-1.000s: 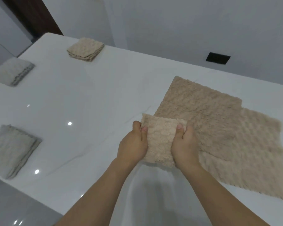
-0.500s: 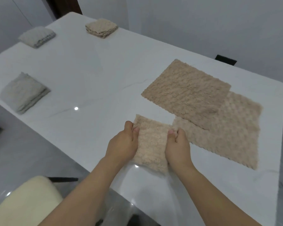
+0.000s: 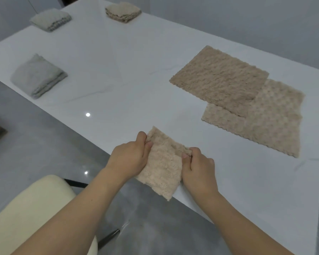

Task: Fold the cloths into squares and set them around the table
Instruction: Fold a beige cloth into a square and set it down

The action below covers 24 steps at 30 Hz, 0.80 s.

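Observation:
A folded beige cloth (image 3: 161, 166) hangs over the near edge of the white table (image 3: 118, 74). My left hand (image 3: 131, 159) grips its left side and my right hand (image 3: 199, 168) pinches its right side. Two unfolded beige cloths lie flat at the right, the upper cloth (image 3: 219, 80) overlapping the lower cloth (image 3: 265, 122). Three folded squares sit along the far and left edges: a grey square (image 3: 38, 76), a pale grey square (image 3: 51, 19) and a tan square (image 3: 123, 11).
A cream chair seat (image 3: 28, 212) stands below the table's near edge, left of my arms. Grey glossy floor (image 3: 35, 144) shows beside the table. A grey wall (image 3: 247, 24) runs behind the far edge.
Both hands have carried the folded beige cloth toward the table's near edge, away from the flat cloths. The view has swung, showing more of the table and the chair.

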Available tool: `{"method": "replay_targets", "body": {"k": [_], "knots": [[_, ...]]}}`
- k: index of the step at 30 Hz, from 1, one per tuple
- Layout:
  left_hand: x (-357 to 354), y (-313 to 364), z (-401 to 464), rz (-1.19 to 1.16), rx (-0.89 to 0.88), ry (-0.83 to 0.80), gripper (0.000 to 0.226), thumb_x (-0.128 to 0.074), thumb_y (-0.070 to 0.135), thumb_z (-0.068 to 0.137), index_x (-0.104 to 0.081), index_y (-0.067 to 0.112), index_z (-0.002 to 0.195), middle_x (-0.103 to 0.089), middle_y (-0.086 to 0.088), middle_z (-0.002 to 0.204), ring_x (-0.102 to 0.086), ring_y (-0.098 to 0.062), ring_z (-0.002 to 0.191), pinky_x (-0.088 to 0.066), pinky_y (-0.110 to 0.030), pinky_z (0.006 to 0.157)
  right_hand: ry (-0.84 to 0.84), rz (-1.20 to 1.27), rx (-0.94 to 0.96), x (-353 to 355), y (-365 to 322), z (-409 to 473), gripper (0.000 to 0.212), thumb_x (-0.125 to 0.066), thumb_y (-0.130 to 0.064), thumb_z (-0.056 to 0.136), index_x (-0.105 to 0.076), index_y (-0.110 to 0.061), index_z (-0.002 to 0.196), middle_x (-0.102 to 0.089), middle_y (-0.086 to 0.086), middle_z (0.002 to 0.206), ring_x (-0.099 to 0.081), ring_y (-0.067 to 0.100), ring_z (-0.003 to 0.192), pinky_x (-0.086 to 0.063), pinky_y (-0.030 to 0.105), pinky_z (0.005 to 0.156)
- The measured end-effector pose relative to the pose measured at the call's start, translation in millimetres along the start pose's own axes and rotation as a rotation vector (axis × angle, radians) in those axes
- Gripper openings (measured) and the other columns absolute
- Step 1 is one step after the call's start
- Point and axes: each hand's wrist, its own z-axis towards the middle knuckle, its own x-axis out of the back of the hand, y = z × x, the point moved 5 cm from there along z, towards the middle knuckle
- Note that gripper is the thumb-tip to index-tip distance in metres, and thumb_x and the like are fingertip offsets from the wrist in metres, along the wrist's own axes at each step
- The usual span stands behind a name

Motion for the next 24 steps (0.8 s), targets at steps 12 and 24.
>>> {"method": "replay_targets", "body": {"k": [12, 24], "knots": [[-15.0, 2.8, -1.0, 0.218, 0.018, 0.276, 0.026, -0.044, 0.036, 0.102, -0.043, 0.013, 0.091, -0.03, 0.007, 0.044, -0.033, -0.024, 0.037, -0.015, -0.022, 0.043, 0.216, -0.256, -0.1, -5.1, 10.5, 11.2, 0.025, -0.032, -0.033, 0.1, -0.05, -0.021, 0.089, -0.041, -0.006, 0.093, -0.035, 0.021, 0.096, -0.022, 0.036, 0.09], [-16.4, 5.9, 7.3, 0.182, 0.047, 0.269, 0.031, -0.037, 0.04, 0.104, -0.045, 0.011, 0.097, -0.034, 0.005, 0.047, -0.039, -0.027, 0.043, -0.019, -0.025, 0.044, 0.281, -0.189, -0.148, -2.9, 16.6, 22.1, 0.028, -0.039, -0.037, 0.097, -0.06, -0.018, 0.095, -0.047, -0.002, 0.109, -0.036, 0.024, 0.107, -0.02, 0.037, 0.098]]}}
